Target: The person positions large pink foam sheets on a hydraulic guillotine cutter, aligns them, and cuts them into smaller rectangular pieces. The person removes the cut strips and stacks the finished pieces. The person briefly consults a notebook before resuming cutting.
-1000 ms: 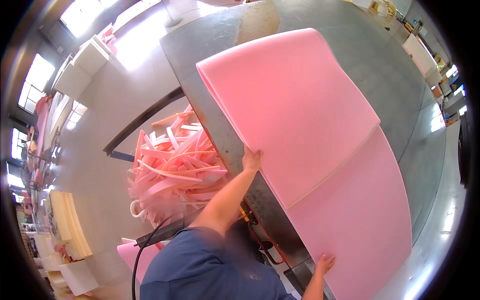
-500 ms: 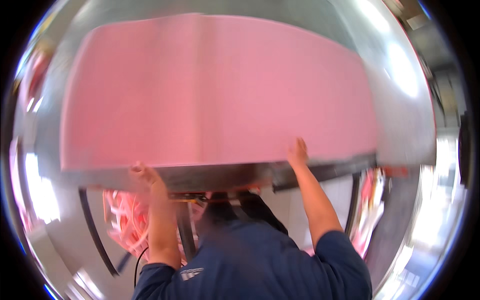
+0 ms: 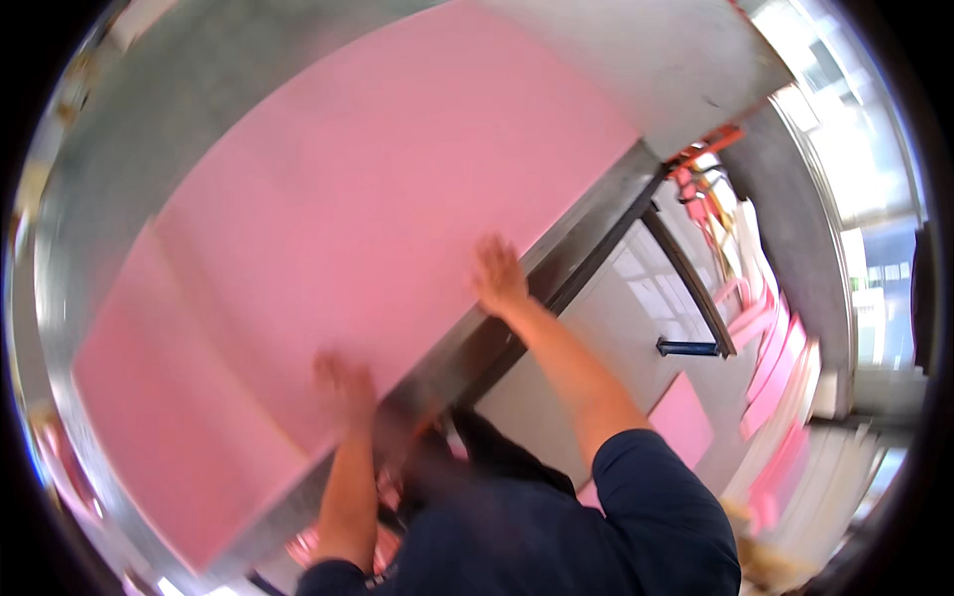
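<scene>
A large pink foam sheet (image 3: 328, 248) lies flat on a grey metal table (image 3: 686, 50), covering most of its top. My left hand (image 3: 343, 382) rests on the sheet's near edge, blurred by motion. My right hand (image 3: 497, 276) lies flat with spread fingers on the same near edge, farther right, just above the table's dark metal rim (image 3: 556, 268). Both hands press on the foam; neither closes around it. Dark blue sleeves cover my upper arms.
Pink foam pieces (image 3: 681, 417) lie on the pale floor at the right, with stacked pink and white sheets (image 3: 795, 397) beyond. A blue-ended bar (image 3: 686, 348) and a curved dark rail (image 3: 696, 288) stand beside the table. Orange parts (image 3: 711, 144) hang at the table's far corner.
The view has swung round, so the table and sheet now run diagonally. My hands have stayed on the sheet's near edge, and the floor shows at the right instead of the left.
</scene>
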{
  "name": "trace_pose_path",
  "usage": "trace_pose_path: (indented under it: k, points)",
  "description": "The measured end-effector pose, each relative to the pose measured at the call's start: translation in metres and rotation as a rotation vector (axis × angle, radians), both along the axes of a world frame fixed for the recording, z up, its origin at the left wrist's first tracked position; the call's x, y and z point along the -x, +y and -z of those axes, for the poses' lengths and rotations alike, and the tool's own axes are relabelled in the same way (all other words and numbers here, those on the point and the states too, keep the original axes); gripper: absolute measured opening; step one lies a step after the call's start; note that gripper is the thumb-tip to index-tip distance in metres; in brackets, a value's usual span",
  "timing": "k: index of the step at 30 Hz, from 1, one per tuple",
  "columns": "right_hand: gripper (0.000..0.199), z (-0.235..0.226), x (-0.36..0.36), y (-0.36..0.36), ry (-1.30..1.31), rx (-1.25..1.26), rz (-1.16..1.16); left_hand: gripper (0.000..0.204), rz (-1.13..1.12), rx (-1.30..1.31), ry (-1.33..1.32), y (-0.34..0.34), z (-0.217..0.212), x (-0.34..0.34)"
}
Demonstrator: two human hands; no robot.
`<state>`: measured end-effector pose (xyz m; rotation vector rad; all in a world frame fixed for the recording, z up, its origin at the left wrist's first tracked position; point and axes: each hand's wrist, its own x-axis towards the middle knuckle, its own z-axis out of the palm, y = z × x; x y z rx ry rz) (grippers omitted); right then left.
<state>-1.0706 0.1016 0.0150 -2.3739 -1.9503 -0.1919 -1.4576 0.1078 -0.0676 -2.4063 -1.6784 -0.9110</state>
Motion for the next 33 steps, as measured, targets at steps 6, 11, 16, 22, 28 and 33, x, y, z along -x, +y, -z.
trace_pose_path:
  k: [6, 11, 16, 22, 28, 33]
  points:
    - [0.063, 0.036, 0.02, 0.006, 0.263, -0.089, -0.059, 0.06, -0.09, 0.022, 0.177, 0.005, -0.015, 0.027]
    - [0.069, 0.04, 0.05, -0.019, 0.317, -0.154, -0.071, 0.06, -0.036, -0.041, 0.27, -0.008, -0.018, 0.058]
    - [0.069, 0.033, 0.043, -0.001, 0.279, -0.003, -0.117, 0.062, -0.128, -0.037, 0.344, -0.014, 0.002, 0.055]
    - [0.07, 0.073, 0.039, -0.015, 0.309, -0.096, -0.121, 0.062, -0.115, -0.049, 0.319, -0.017, 0.051, 0.061]
    - [0.068, 0.077, 0.044, -0.009, 0.315, -0.107, -0.089, 0.062, -0.07, -0.077, 0.275, -0.006, 0.047, 0.057]
    - [0.068, 0.062, 0.052, 0.03, 0.299, -0.164, -0.095, 0.061, -0.045, -0.052, 0.249, 0.037, 0.023, 0.062]
